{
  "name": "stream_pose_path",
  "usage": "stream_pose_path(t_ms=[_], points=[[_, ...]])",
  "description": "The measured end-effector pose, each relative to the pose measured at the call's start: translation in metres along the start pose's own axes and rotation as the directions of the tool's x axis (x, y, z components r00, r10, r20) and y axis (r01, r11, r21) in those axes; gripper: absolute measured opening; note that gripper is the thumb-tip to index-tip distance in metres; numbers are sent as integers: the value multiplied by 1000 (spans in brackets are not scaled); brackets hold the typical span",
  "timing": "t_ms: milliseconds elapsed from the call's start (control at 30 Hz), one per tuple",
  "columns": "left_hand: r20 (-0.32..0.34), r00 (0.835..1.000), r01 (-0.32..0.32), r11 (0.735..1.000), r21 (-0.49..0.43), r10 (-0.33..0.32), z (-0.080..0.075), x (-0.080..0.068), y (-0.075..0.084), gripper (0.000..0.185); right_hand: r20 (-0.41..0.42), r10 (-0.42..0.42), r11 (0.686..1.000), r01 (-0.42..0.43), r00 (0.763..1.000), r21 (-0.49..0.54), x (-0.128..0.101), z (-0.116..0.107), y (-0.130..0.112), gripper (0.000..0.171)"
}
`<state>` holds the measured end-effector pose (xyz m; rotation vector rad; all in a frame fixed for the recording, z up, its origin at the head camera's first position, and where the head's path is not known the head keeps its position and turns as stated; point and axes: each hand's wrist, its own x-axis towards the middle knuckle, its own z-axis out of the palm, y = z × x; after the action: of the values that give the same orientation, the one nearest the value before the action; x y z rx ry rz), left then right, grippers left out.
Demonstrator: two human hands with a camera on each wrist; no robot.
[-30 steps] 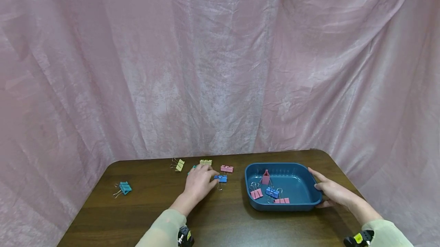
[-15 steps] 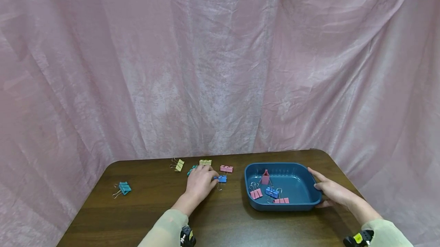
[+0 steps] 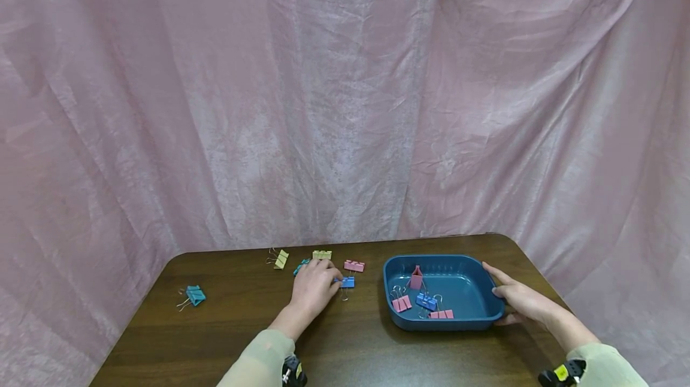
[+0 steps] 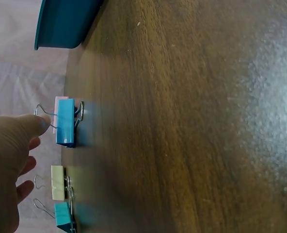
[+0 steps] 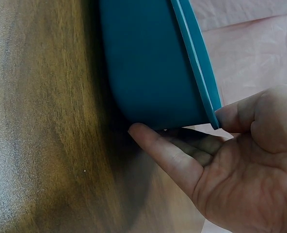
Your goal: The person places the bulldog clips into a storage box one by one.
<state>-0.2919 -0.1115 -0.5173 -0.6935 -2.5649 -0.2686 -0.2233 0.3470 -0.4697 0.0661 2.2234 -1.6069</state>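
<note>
At the tips of your left fingers, drawn together in what looks like a pinch on its wire handle, is the blue clip: probably light, stiff, springy, best held by that wire. Your right fingers grip the tray, thumb at its rim, the others lower.

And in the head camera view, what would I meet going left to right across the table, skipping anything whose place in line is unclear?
Teal clip, yellow clip, left hand, blue clip, blue tray, right hand.
</note>
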Motion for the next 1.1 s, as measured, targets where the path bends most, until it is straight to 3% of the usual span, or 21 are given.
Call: stream_pose_path(t_ms=[267,633,1100], points=[[-10,1000,-11,1000,-1,11,0,-2,-3,5,-4,7,1000,-7,1000,-8,1,-1,0,70],[-83,996,-43,999,-4,43,-2,-1,-7,4,1,5,1000,-5,1000,-18,2,-1,1,70],[-108,993,-43,999,2,43,-5,-1,-8,4,-2,6,1000,-6,1000,-26,1,-1,1,69]])
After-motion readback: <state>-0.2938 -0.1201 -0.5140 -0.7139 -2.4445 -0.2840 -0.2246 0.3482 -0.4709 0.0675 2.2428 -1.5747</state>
